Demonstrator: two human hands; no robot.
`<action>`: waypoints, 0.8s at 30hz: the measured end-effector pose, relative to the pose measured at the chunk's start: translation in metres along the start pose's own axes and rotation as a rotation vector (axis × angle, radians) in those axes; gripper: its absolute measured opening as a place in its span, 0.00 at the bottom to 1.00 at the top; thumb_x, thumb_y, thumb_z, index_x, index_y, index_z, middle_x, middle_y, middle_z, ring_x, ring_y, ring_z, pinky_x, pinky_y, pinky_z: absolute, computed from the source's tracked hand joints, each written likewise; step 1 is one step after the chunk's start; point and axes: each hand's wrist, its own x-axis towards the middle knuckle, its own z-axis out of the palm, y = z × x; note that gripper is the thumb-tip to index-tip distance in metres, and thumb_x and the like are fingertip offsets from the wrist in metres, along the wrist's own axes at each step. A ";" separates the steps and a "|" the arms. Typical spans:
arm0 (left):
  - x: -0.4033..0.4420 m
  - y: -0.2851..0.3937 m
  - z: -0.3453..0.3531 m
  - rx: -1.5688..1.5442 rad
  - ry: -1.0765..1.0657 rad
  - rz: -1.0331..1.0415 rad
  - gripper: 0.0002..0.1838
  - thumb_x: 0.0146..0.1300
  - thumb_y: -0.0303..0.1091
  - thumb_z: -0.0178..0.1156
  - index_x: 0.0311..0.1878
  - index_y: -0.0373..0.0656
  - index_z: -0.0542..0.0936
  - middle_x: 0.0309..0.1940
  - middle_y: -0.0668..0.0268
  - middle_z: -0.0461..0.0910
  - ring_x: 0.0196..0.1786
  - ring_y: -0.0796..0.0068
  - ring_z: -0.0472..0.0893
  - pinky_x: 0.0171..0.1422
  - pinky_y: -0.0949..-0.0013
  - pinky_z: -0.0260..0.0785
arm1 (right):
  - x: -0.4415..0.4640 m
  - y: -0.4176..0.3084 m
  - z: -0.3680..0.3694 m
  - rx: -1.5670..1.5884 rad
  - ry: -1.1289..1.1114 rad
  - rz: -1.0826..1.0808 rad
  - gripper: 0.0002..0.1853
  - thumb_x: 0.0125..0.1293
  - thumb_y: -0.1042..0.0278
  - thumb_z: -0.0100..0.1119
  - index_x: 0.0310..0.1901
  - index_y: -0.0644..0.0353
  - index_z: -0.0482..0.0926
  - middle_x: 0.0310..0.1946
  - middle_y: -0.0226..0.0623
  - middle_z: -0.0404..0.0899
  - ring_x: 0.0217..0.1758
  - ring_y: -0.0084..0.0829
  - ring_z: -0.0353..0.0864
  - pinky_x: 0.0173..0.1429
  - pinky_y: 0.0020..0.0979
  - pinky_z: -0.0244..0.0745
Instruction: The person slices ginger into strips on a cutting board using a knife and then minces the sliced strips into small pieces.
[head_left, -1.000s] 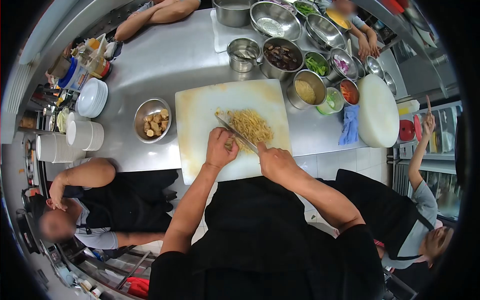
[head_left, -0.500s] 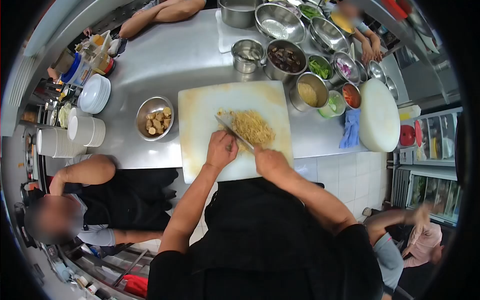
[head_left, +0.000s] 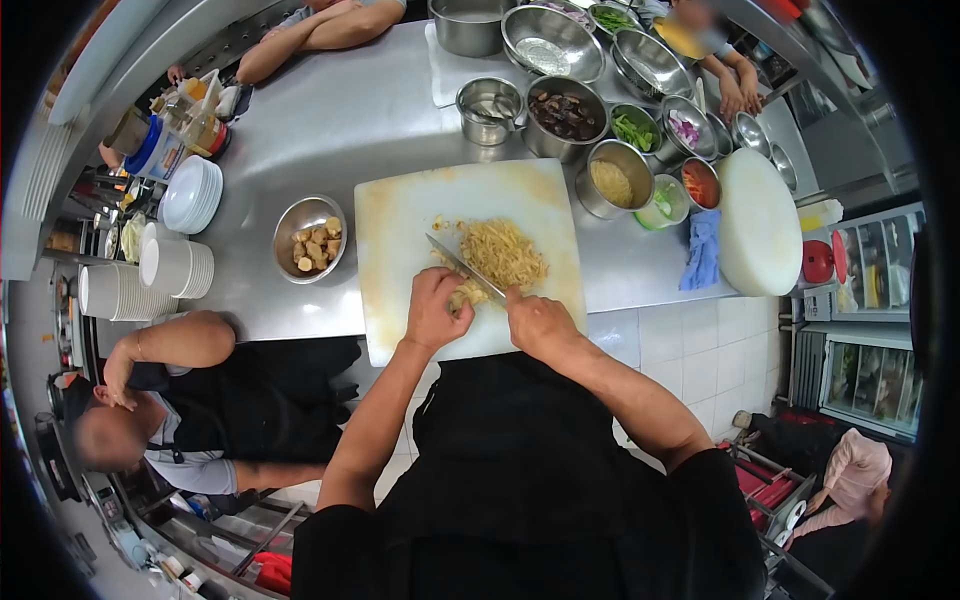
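On the white cutting board [head_left: 405,215], my right hand [head_left: 540,322] is closed round the handle of a kitchen knife [head_left: 465,265]. Its blade points up and to the left, between my left hand and a heap of pale yellow shreds [head_left: 505,252] that look like ginger. Curled beside the blade, my left hand [head_left: 435,310] has its thumb and fingers around some pale ginger pieces [head_left: 464,293], partly hidden. Tiny scraps lie beyond the knife tip. Left of the board, a steel bowl [head_left: 283,250] holds several knobbly ginger chunks [head_left: 316,246].
Pots and bowls of cut food, including a pot of dark pieces [head_left: 567,112], crowd the back right. A blue cloth [head_left: 702,250] and a round white board [head_left: 760,222] lie right. White bowls [head_left: 175,265] and plates [head_left: 192,192] are stacked left. A person [head_left: 220,400] is close at left.
My left thumb and fingers have spread apart, showing more ginger pieces between them. The knife stays nearly in place. The person at left has raised a hand to the face.
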 end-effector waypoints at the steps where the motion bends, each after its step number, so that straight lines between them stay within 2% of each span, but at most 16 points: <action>1: -0.001 -0.003 0.001 0.043 -0.044 0.058 0.12 0.45 0.25 0.65 0.37 0.41 0.79 0.40 0.60 0.76 0.46 0.53 0.75 0.50 0.56 0.69 | 0.000 -0.001 -0.003 0.007 -0.033 0.015 0.11 0.62 0.76 0.49 0.45 0.71 0.72 0.26 0.56 0.83 0.32 0.54 0.86 0.39 0.50 0.80; 4: 0.000 -0.009 0.006 0.061 -0.081 0.017 0.12 0.44 0.24 0.65 0.35 0.42 0.80 0.40 0.60 0.78 0.44 0.55 0.76 0.51 0.59 0.70 | -0.008 -0.005 -0.019 0.020 -0.055 0.006 0.11 0.61 0.77 0.49 0.45 0.70 0.72 0.28 0.57 0.84 0.35 0.55 0.86 0.41 0.50 0.80; 11: 0.000 -0.011 0.008 0.039 -0.055 0.004 0.10 0.45 0.23 0.65 0.34 0.42 0.80 0.38 0.60 0.78 0.44 0.54 0.77 0.50 0.57 0.70 | -0.002 -0.007 -0.011 -0.001 -0.105 0.007 0.11 0.61 0.78 0.48 0.45 0.70 0.71 0.29 0.59 0.83 0.36 0.55 0.86 0.42 0.51 0.80; 14: -0.001 -0.013 0.008 0.038 -0.052 0.039 0.10 0.45 0.23 0.65 0.34 0.42 0.80 0.38 0.60 0.78 0.44 0.54 0.77 0.50 0.57 0.71 | -0.009 -0.011 -0.033 0.006 -0.101 -0.023 0.11 0.62 0.78 0.48 0.46 0.70 0.72 0.29 0.59 0.83 0.36 0.56 0.86 0.42 0.51 0.80; 20: -0.001 -0.012 0.009 0.032 -0.026 0.008 0.09 0.46 0.24 0.65 0.34 0.41 0.79 0.39 0.59 0.78 0.44 0.53 0.77 0.50 0.58 0.72 | -0.001 -0.012 -0.011 -0.008 -0.118 0.018 0.11 0.62 0.77 0.49 0.46 0.70 0.71 0.29 0.58 0.83 0.36 0.55 0.86 0.41 0.51 0.80; 24: -0.005 -0.007 0.007 0.005 -0.007 -0.005 0.10 0.46 0.22 0.64 0.35 0.41 0.79 0.38 0.58 0.76 0.43 0.53 0.76 0.48 0.55 0.71 | -0.012 -0.017 -0.039 0.028 -0.131 -0.032 0.12 0.61 0.78 0.50 0.46 0.70 0.71 0.28 0.57 0.83 0.35 0.56 0.86 0.41 0.51 0.80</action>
